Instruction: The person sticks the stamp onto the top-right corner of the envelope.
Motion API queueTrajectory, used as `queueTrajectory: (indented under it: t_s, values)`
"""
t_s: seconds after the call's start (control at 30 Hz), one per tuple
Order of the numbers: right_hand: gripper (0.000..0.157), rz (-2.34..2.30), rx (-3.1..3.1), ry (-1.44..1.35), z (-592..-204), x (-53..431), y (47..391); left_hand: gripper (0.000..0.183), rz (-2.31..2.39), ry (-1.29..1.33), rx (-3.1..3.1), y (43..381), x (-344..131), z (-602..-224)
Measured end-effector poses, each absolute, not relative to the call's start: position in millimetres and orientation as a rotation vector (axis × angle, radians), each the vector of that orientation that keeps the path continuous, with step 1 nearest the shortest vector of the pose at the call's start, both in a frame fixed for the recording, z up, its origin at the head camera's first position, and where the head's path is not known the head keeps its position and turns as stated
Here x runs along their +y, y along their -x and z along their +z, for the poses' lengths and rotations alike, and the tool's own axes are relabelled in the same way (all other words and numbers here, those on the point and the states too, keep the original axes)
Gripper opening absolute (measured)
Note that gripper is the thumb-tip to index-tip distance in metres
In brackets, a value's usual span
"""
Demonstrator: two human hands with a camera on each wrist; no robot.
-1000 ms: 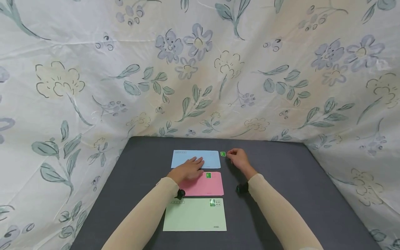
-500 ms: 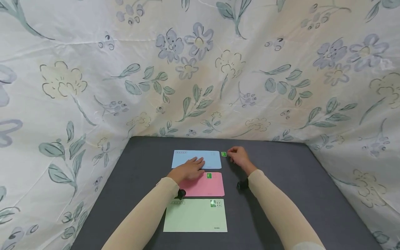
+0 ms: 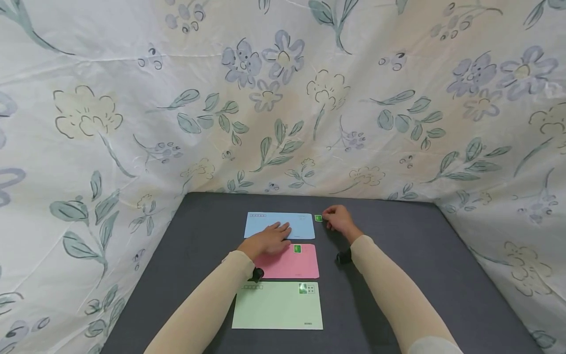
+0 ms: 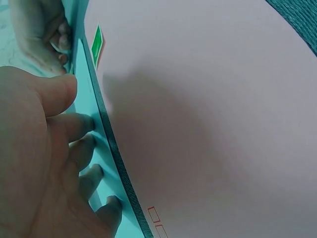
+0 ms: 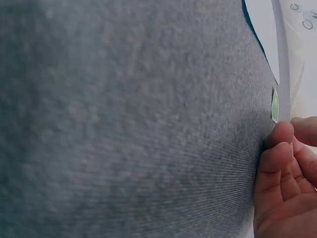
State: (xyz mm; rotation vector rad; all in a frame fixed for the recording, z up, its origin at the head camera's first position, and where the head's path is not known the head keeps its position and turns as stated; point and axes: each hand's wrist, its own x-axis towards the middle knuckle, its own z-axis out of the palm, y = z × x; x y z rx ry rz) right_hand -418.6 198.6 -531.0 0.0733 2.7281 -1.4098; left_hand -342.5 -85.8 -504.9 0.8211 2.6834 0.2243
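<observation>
My left hand (image 3: 267, 241) rests with spread fingers on the blue envelope (image 3: 258, 223); its palm is over the top left of the pink envelope (image 3: 296, 265). In the left wrist view the fingertips (image 4: 111, 206) press on the blue paper. Just right of the blue envelope is a small green postage stamp (image 3: 318, 218). My right hand (image 3: 339, 220) pinches the stamp's right edge between thumb and finger, low over the table. The right wrist view shows the stamp (image 5: 275, 106) jutting out past the fingertips (image 5: 283, 133).
A light green envelope (image 3: 277, 309) lies nearest, with a green stamp (image 3: 302, 288) at its top right. The pink envelope bears another green stamp (image 3: 297, 249). The dark grey table (image 3: 398, 275) is bounded by a flowered cloth (image 3: 283, 123) behind and at the sides.
The head view has shifted slightly, so everything appears a little further right. Both hands and the stamp keep their places against the envelopes.
</observation>
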Motion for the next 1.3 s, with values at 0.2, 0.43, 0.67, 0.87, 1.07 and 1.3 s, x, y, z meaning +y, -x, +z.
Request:
queueTrajectory:
  t_s: [0.2, 0.43, 0.67, 0.87, 1.07, 1.3]
  values:
    - [0.018, -1.328, 2.741, -0.077, -527.8, 197.4, 424.1, 0.062, 0.233, -0.805, 2.680, 342.0, -85.6, -505.0]
    - [0.018, -1.168, 2.786, -0.092, -522.8, 193.4, 432.9, 0.062, 0.239, -0.804, 2.677, 343.7, -84.8, -506.5]
    - [0.016, -1.113, 2.773, -0.102, -518.5, 191.0, 439.4, 0.062, 0.220, -0.812, 2.684, 345.6, -85.3, -508.7]
    - [0.016, -1.106, 2.761, -0.114, -513.5, 188.1, 438.0, 0.062, 0.232, -0.812, 2.686, 346.9, -85.5, -508.2]
    - [0.017, -1.078, 2.769, -0.136, -513.9, 185.4, 436.5, 0.063, 0.251, -0.811, 2.676, 347.1, -86.3, -507.8]
    - [0.023, -0.995, 2.790, -0.107, -517.9, 184.5, 438.1, 0.063, 0.289, -0.813, 2.666, 347.6, -87.6, -509.0]
